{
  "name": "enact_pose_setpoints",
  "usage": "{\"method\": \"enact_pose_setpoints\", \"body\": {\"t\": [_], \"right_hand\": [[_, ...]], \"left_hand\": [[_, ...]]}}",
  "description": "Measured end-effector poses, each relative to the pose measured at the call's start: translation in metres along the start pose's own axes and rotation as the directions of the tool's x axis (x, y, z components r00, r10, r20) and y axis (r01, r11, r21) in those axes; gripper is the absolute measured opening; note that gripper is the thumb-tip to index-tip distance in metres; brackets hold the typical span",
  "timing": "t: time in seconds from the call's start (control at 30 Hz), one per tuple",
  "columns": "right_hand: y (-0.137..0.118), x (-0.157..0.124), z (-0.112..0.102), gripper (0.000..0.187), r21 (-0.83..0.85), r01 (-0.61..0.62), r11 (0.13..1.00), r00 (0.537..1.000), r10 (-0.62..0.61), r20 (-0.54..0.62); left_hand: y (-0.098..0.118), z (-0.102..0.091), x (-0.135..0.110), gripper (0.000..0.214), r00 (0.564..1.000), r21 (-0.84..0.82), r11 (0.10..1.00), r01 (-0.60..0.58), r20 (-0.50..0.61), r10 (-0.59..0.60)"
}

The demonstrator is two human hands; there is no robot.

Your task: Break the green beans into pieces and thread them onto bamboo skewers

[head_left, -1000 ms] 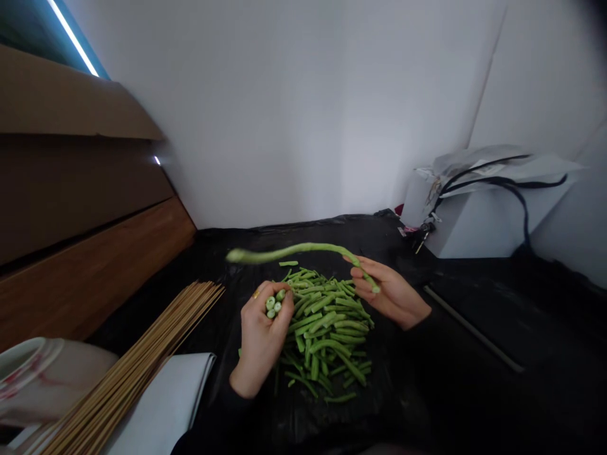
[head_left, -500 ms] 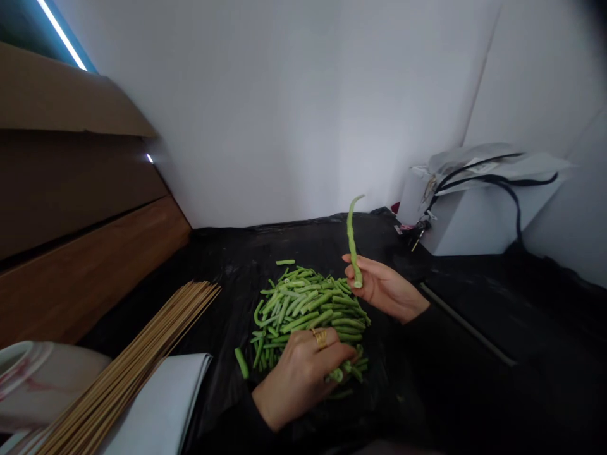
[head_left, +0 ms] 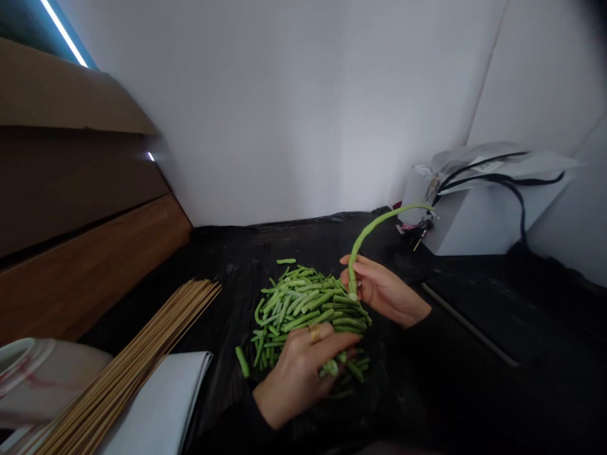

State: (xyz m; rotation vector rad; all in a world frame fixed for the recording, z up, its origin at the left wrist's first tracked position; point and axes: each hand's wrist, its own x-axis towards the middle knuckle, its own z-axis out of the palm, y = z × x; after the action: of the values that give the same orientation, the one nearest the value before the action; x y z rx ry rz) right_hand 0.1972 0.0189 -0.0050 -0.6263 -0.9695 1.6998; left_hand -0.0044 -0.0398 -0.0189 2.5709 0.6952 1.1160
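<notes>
Pinched between the fingers and thumb of my right hand [head_left: 389,294] is a long green bean [head_left: 367,230], its cut end low and its thin tip curving out to the right. My left hand [head_left: 301,373], with a gold ring on one finger, is curled around green bean pieces [head_left: 331,368] whose cut ends show below the fingers. It rests at the near side of a pile of cut green beans [head_left: 303,303]. One piece [head_left: 286,261] lies apart behind the pile, another [head_left: 242,362] to its left. Part of the pile is hidden by my left hand.
On the left lie a bundle of thin wooden sticks [head_left: 156,341], a folded white sheet [head_left: 165,392] and a pale marbled pot [head_left: 57,379]. A white box [head_left: 469,221] with black straps stands at the right rear. Black plastic [head_left: 227,246] covers the table up to the wall.
The long bean in my right hand has swung from nearly upright to a rightward arc, and more of its length shows. My left hand's fingers have shifted slightly on the pieces.
</notes>
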Motion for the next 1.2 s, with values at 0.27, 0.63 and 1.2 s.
{"method": "enact_pose_setpoints", "body": {"t": [0.27,0.63,1.2], "right_hand": [[0.004,-0.005,0.010,0.019,-0.102,0.006,0.995,0.998,0.001,0.066],[0.017,-0.011,0.020,0.019,-0.180,-0.033,0.983,0.992,0.054,0.113],[0.020,-0.008,0.018,0.017,-0.413,0.145,0.899,0.987,-0.104,0.119]], "left_hand": [[-0.012,-0.020,0.013,0.011,0.792,-0.284,0.853,0.438,-0.326,-0.516],[-0.018,-0.027,0.015,0.035,0.727,-0.562,0.599,0.571,0.006,-0.687],[-0.014,-0.036,0.019,0.018,0.768,-0.431,0.658,0.618,0.151,-0.622]]}}
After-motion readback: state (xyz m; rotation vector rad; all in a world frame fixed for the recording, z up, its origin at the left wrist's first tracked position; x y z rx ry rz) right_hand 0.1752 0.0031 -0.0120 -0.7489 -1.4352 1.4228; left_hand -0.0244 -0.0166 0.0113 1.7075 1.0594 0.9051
